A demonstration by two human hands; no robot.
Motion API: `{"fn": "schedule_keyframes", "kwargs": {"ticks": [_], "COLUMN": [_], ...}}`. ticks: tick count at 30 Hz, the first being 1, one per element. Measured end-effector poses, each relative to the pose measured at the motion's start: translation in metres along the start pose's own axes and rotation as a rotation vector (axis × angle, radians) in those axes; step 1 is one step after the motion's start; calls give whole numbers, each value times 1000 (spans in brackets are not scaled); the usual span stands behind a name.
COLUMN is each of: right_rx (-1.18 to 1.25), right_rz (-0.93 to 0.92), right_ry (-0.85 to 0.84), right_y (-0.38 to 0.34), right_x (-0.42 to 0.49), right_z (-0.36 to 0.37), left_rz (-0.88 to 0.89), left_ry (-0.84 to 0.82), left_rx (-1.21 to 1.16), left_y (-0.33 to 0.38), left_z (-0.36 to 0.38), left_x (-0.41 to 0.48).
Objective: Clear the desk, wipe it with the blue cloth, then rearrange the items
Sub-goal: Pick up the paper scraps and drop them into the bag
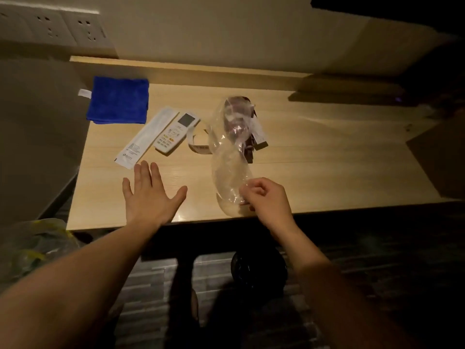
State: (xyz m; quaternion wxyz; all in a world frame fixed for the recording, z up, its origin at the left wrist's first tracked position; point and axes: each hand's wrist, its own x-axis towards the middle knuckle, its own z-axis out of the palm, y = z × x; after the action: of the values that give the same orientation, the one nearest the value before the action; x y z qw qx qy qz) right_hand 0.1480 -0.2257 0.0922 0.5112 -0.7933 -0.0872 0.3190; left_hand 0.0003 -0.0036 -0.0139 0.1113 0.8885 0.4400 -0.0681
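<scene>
A folded blue cloth (118,100) lies at the back left of the light wooden desk (327,167). Beside it are a long white paper packet (146,137) and a white remote control (176,132), side by side. A curled paper strip (198,144) lies right of the remote. A clear plastic bag (231,157) stretches from mid-desk to the front edge, over a dark item with a white tag (259,133). My right hand (266,195) pinches the bag's near end. My left hand (148,192) hovers flat, fingers spread, over the front left of the desk.
Wall sockets (65,26) sit at the upper left. A crumpled plastic bag with yellow print (37,243) lies on the floor left of the desk. A dark round object (259,268) stands on the floor under the front edge. Dark shapes border the right side.
</scene>
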Motion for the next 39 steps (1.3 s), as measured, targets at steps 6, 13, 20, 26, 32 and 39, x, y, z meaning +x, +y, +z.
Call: {"fn": "schedule_keyframes", "kwargs": {"ticks": [6, 13, 20, 26, 32, 39], "right_rx": [-117, -401, -741, -899, -885, -757], "right_rz": [73, 257, 537, 612, 685, 659], "right_ry": [112, 279, 224, 168, 166, 199], "right_y": [112, 231, 267, 286, 304, 310], "right_x": [-70, -100, -66, -48, -31, -17], "right_z": [-71, -88, -66, -59, -63, -66], "left_rz": [15, 12, 30, 148, 280, 261], "left_ry": [9, 42, 75, 138, 95, 72], "left_rx": [20, 42, 36, -4, -21, 51], "left_y": [1, 4, 3, 13, 82, 82], "left_z": [-1, -4, -1, -4, 10, 23], "left_x": [-3, -7, -6, -13, -18, -13]}}
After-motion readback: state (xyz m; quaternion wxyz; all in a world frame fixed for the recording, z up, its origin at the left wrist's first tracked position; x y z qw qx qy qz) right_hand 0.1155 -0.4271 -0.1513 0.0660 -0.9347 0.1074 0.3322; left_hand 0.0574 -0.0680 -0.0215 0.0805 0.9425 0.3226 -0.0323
